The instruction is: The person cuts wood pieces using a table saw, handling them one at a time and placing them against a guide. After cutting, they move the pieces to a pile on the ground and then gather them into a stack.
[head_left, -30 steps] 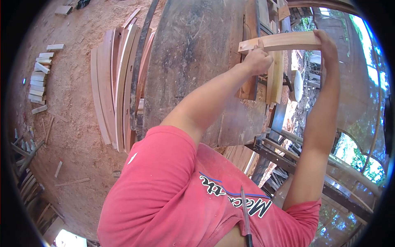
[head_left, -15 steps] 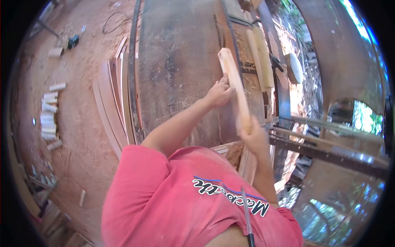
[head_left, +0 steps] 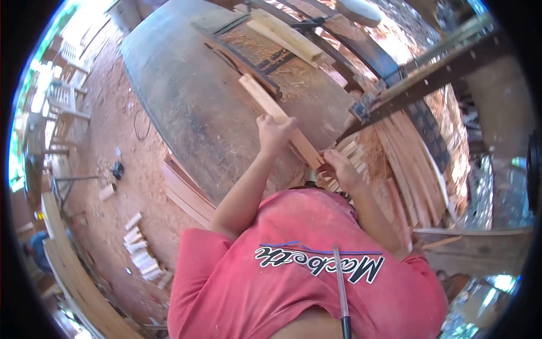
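From where I stand, the wooden bar (head_left: 266,100) lies at a slant above the worktable (head_left: 192,96), far end near the wood shavings (head_left: 293,83); contact with the surface cannot be determined. The left hand (head_left: 274,134) is wrapped around the bar near mid-length, fingers curled closed on it. The right hand (head_left: 342,168) is positioned at the near end, fingers bent; I cannot tell whether they grip it.
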Tool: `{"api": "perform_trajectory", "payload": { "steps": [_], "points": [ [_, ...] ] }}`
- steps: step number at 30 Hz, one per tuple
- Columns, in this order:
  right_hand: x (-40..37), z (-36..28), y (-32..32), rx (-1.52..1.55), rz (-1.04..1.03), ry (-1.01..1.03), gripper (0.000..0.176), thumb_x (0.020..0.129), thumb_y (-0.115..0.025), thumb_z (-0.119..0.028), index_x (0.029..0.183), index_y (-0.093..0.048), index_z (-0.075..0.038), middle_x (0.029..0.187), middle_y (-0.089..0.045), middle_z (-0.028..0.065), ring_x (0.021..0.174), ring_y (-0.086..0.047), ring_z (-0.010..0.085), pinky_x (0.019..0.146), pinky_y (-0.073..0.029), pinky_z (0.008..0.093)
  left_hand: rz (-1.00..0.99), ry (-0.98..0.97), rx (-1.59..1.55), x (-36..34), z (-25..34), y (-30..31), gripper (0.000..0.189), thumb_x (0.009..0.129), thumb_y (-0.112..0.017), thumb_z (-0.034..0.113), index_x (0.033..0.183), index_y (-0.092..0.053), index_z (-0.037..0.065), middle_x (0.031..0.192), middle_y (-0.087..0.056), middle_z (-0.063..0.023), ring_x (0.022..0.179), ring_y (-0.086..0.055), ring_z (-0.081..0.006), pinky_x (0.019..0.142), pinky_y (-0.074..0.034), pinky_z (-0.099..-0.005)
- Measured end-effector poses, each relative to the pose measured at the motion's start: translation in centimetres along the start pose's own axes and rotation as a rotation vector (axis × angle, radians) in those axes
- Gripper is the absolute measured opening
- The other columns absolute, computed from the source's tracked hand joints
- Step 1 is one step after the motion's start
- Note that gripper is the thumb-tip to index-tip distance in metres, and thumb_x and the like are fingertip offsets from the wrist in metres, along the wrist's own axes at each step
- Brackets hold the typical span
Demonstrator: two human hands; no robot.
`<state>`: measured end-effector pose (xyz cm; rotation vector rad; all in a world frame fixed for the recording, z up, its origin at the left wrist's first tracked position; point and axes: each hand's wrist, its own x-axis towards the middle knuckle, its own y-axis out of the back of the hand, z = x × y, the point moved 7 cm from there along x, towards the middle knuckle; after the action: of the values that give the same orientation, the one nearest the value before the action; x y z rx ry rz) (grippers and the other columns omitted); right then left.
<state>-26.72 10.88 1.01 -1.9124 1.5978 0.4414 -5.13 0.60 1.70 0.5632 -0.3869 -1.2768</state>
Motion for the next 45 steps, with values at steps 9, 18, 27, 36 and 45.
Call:
{"api": "perform_trajectory", "payload": {
  "steps": [9,18,27,36,45],
  "points": [
    [-1.8,-0.1,1.5,-0.028,0.056,0.055,0.044,0.098,-0.051,-0.039,0.123,-0.055,-0.004,0.104,-0.066,0.0076,0.096,-0.061,0.0202,0.083,-0.048,0.0354,-0.137,0.093,-0.625,-2.3,-7.5,-3.2,0.03,0.075,-0.067,0.004,0.102,-0.057,-0.002,0.086,-0.062,-0.0081,0.072,-0.059,-0.0137,0.064,-0.048,-0.0299],
    [-10.0,-5.2,15.8,-0.893,0.281,0.144,0.05,0.061,-0.075,-0.009,0.11,-0.064,-0.004,0.096,-0.069,0.0171,0.088,-0.066,0.0256,0.08,-0.05,0.0382,-0.818,-0.101,-0.328,-6.8,6.3,-7.0,0.033,0.091,-0.067,0.028,0.093,-0.071,-0.005,0.084,-0.068,-0.0013,0.077,-0.058,-0.0062,0.067,-0.047,-0.025],
    [-20.8,11.9,33.5,-0.935,0.369,-0.402,0.055,0.054,-0.077,-0.018,0.107,-0.07,-0.004,0.095,-0.071,0.0113,0.09,-0.067,0.022,0.076,-0.053,0.0354,-0.471,-0.036,-0.178,9.9,7.5,-5.8,0.04,0.086,-0.069,0.029,0.108,-0.07,-0.004,0.094,-0.072,-0.0113,0.08,-0.066,-0.0167,0.073,-0.051,-0.0287],
    [-10.4,22.6,31.9,-0.776,0.453,-0.888,0.034,0.064,-0.073,-0.023,0.093,-0.074,-0.006,0.105,-0.07,0.018,0.098,-0.068,0.0298,0.081,-0.053,0.041,-0.474,-0.974,0.873,16.7,17.2,-13.1,0.026,0.07,-0.067,0.009,0.094,-0.066,-0.001,0.146,-0.044,-0.0169,0.133,-0.041,-0.0369,0.11,-0.036,-0.0422],
    [-3.2,20.4,31.7,-0.27,0.739,-0.605,0.039,0.071,-0.072,-0.031,0.101,-0.074,-0.006,0.108,-0.069,0.0203,0.102,-0.068,0.0308,0.087,-0.054,0.0378,-0.552,-0.989,1.052,21.7,14.7,-15.6,0.024,0.073,-0.058,-0.005,0.092,-0.069,0.004,0.138,-0.052,-0.0122,0.129,-0.045,-0.0358,0.108,-0.039,-0.0421]
  ]
}}
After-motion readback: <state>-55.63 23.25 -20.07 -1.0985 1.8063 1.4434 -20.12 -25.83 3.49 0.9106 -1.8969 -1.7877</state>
